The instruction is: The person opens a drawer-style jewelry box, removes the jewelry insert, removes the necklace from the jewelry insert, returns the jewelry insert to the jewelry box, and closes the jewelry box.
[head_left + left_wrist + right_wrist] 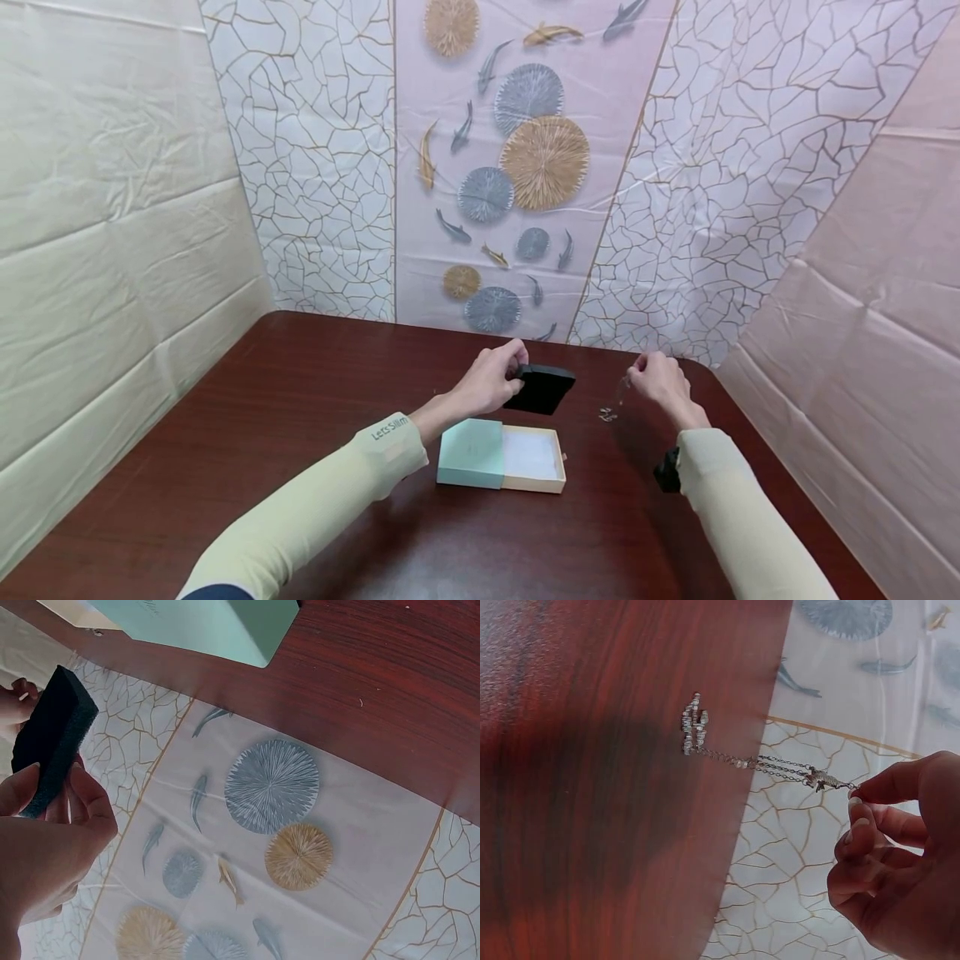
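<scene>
Up over the shiny red-brown wood table (322, 358), we hold 2 things, 1 in each hand. Our left hand (487, 382) is bent nearly closed and pinches a thin, flat, black foam pad (546, 390) by its edge, so the pad sticks out to the right, tilted. Our right hand (660, 379) squeezes its fingertips together on the end of a thin silver chain with small shiny beads (780, 771). The chain dangles down, and we cannot tell if its low end touches the table. Between us and the pad, a flat pale green card box sleeve (472, 446) lies on the table. Its cream card drawer (532, 483) is pulled part way out to the right, and we see white inside.
</scene>
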Available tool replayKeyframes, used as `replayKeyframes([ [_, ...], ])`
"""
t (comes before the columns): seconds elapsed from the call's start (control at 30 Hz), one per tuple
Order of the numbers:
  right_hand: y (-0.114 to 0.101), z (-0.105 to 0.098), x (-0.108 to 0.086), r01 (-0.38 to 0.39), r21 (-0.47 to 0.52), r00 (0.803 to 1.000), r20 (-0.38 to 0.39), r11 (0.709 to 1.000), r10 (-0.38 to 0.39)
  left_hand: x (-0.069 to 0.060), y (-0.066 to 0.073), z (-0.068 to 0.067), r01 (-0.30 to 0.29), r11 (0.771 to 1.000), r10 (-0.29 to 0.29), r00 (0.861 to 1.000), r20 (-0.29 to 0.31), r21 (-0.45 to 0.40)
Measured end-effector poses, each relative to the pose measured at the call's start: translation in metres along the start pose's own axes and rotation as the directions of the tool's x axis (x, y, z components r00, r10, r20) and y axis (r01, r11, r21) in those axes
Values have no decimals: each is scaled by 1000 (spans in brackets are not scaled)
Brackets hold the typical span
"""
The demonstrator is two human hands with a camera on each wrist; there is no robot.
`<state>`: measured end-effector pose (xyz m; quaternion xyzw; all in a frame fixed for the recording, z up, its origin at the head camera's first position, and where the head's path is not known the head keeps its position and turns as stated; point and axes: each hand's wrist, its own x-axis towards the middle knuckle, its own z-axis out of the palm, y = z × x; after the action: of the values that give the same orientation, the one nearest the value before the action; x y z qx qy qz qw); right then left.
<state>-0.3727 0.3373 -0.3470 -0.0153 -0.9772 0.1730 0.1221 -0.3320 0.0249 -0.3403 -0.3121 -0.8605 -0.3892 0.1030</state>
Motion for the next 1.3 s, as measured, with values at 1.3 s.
replayKeyframes([
  [1.3,20,37,-10,-71,28,975,214,997,64,-1,-2,5,3,1000,-3,1000,-6,18],
])
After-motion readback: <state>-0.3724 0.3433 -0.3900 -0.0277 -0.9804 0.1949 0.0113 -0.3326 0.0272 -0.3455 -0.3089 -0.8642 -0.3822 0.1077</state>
